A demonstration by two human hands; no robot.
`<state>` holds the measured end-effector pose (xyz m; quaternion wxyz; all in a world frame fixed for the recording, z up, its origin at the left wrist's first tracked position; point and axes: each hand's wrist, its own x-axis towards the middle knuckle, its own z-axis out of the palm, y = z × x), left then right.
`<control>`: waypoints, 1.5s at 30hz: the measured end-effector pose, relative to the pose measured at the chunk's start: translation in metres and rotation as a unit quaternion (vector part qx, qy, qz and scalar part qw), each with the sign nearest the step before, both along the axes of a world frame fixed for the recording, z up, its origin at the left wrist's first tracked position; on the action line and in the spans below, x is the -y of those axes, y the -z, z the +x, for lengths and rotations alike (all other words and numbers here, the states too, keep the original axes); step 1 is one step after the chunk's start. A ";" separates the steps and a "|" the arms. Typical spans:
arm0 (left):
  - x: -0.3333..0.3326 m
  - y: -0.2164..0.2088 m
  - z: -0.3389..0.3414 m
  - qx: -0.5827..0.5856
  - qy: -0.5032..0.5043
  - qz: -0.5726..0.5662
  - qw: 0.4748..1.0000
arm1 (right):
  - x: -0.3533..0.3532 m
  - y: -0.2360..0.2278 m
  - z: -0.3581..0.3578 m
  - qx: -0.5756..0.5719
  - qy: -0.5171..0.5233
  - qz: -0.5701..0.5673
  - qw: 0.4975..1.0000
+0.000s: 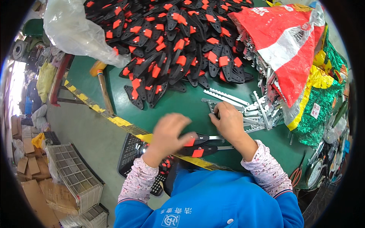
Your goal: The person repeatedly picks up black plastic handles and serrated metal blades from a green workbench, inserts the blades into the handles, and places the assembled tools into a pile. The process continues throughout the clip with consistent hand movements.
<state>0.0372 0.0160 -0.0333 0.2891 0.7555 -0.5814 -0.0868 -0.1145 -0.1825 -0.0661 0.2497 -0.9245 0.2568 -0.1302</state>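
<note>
My left hand is slightly blurred over the table's near edge, thumb and fingers apart with nothing visible in them. Beneath it lie two black plastic pieces with red tabs, each with a metal strip sticking out to the right. My right hand has its fingers curled at a grey notched metal strip and seems to pinch it. Just beyond and to its right, loose silvery notched strips lie in a heap. Across the back, a large pile of black pieces with red tabs covers the green table.
A mallet lies at the left by the yellow-taped edge. A red and white sack spills metal strips at the right, beside a green and yellow bag. Orange-handled pliers sit at the near right. A black crate stands below the edge.
</note>
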 end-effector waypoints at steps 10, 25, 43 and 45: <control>-0.015 0.044 0.101 0.042 -0.314 0.003 0.949 | -0.004 -0.027 -0.011 0.104 -0.147 0.137 0.974; 0.005 0.024 0.035 0.074 -0.220 0.033 0.972 | 0.009 -0.025 -0.037 0.067 -0.115 0.027 0.991; 0.005 0.007 -0.001 0.049 -0.018 -0.096 0.994 | 0.002 -0.033 -0.037 0.119 -0.143 0.064 0.980; 0.008 -0.001 -0.003 0.047 0.004 -0.088 0.995 | 0.001 -0.035 -0.037 0.128 -0.137 0.031 0.982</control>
